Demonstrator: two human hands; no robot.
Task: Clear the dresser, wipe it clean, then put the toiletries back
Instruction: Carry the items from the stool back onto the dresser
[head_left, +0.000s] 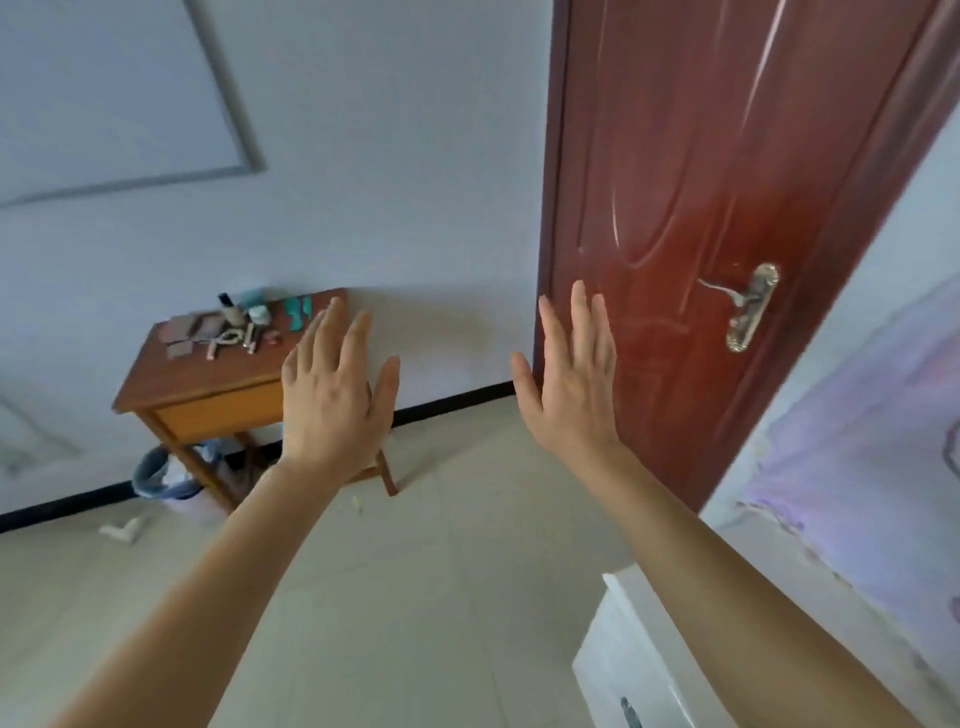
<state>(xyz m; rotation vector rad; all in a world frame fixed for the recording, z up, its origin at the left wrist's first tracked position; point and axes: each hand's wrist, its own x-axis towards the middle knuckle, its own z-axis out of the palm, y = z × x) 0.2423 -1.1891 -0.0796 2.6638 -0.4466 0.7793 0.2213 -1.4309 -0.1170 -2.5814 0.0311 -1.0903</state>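
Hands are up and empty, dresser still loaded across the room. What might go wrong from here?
1. The toiletries crowd the dresser top's far end; sweeping them off carelessly could knock an upright bottle over.
2. Scraps lie on the floor near the dresser, a possible slip on approach.
3. No cloth shows, and both the left hand and right hand are empty, so wiping may stall.

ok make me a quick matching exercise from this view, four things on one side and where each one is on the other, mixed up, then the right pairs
Things:
1. toiletries
2. bin
3. door handle
4. white cabinet

Places:
A. on the red-brown door
B. bottom right, under the right forearm
C. on top of the wooden dresser
D. on the floor under the dresser

Pairs: 1-C, 2-D, 3-A, 4-B
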